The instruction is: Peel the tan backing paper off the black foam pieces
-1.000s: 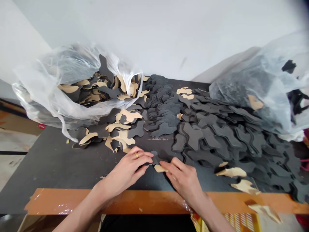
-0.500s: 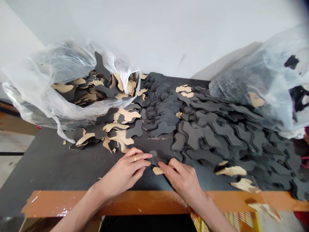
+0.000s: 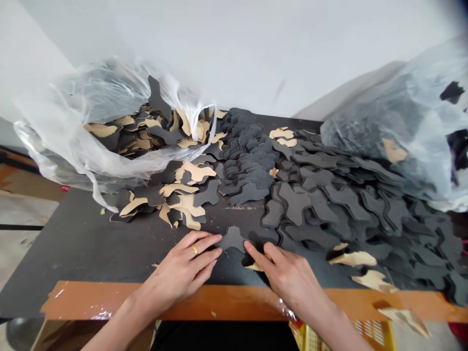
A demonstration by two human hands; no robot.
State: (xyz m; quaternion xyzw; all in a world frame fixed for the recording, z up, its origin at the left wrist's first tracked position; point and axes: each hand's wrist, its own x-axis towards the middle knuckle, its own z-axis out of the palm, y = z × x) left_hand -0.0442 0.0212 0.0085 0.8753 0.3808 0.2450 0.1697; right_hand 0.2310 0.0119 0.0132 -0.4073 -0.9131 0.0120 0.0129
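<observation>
A dark grey, wavy-edged foam-like piece (image 3: 233, 239) lies flat on the dark tabletop between my hands. My left hand (image 3: 192, 261) rests at its left end, fingers stretched out and tips touching the edge. On the opposite side, the index finger of my right hand (image 3: 287, 273) presses the right end, its other fingers curled. From beneath that hand pokes a small beige paper piece (image 3: 255, 266), seemingly caught under the curled fingers; most of it is hidden. Just beyond are overlapping rows of similar dark pieces (image 3: 250, 192).
On the left, an open clear plastic bag (image 3: 120, 168) spills dark and beige-faced pieces. A broad heap of dark pieces (image 3: 336, 200) covers the right, beside another plastic bag (image 3: 420, 141). Beige scraps (image 3: 353, 258) lie near the brown-taped front edge (image 3: 183, 302). Below stands a yellow basket (image 3: 385, 336).
The dark piece now lies more exposed between my hands. My right hand has shifted slightly right, and the beige paper has moved with it, further under the fingers. The view has shifted slightly.
</observation>
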